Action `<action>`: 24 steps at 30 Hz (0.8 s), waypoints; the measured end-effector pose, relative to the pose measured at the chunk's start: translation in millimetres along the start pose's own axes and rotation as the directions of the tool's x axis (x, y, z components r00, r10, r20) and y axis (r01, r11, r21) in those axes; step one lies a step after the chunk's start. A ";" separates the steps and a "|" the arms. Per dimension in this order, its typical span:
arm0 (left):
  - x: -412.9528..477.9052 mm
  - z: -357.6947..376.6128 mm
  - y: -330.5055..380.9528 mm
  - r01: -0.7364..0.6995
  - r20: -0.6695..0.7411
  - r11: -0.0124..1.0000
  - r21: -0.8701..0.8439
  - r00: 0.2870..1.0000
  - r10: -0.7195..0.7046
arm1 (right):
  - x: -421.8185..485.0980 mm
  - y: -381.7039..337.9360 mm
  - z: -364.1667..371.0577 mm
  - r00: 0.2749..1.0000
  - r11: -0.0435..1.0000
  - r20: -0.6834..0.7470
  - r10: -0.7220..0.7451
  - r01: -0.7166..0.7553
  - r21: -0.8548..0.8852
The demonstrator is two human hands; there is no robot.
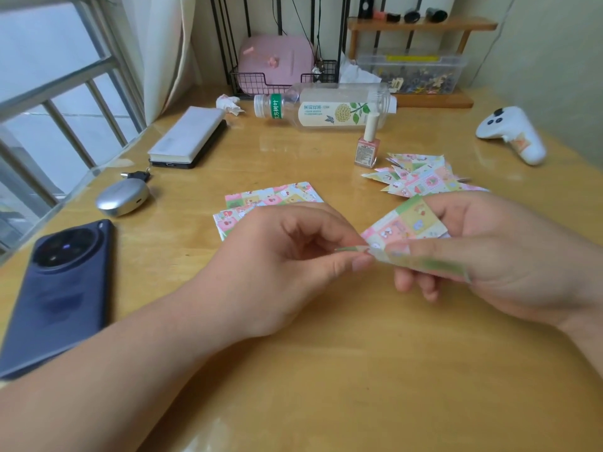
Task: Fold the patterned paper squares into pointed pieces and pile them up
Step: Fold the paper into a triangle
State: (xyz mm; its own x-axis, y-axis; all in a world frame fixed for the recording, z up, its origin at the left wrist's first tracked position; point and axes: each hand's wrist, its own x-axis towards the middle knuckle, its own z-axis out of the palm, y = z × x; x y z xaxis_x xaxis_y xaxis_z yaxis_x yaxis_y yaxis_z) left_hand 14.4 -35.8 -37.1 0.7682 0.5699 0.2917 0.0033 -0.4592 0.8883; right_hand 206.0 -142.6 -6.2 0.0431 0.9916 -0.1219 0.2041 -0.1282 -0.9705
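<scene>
Both hands hold one patterned paper piece (406, 225) above the wooden table (326, 370), partly folded. My left hand (287, 256) pinches its left tip between thumb and forefinger. My right hand (496, 252) grips its right side, thumb along the lower folded edge. A small stack of flat patterned squares (261, 199) lies just behind my left hand. Several folded pointed pieces (421, 174) lie in a loose pile behind my right hand.
A dark blue phone (58, 291) lies at the left, with a silver earbud case (122, 197) and a notebook on a power bank (189, 135) behind it. A bottle on its side (326, 107), a nail polish bottle (367, 148) and a white controller (512, 133) stand further back.
</scene>
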 end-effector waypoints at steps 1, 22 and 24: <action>0.1 -0.1 1.3 0.032 -0.011 0.999 -0.034 0.999 -0.032 | 0.6 0.3 1.4 0.999 0.997 -0.035 0.001 0.001 0.073; 5.1 0.1 5.1 0.236 -0.148 0.895 -0.379 0.939 -0.310 | 4.5 8.5 9.5 0.879 0.933 -0.345 -0.330 0.248 -0.261; 5.7 0.1 4.6 0.221 -0.141 0.873 -0.434 0.941 -0.308 | 6.0 8.2 11.3 0.878 0.950 -0.372 -0.302 0.243 -0.197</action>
State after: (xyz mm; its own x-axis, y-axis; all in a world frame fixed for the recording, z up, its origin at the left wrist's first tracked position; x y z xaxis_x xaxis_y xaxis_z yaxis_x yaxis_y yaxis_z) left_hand 18.9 -34.8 -31.5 0.6318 0.7735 0.0505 -0.1049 0.0208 0.9943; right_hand 196.8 -137.5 -17.2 0.3400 0.9028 0.2633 0.3973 0.1159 -0.9103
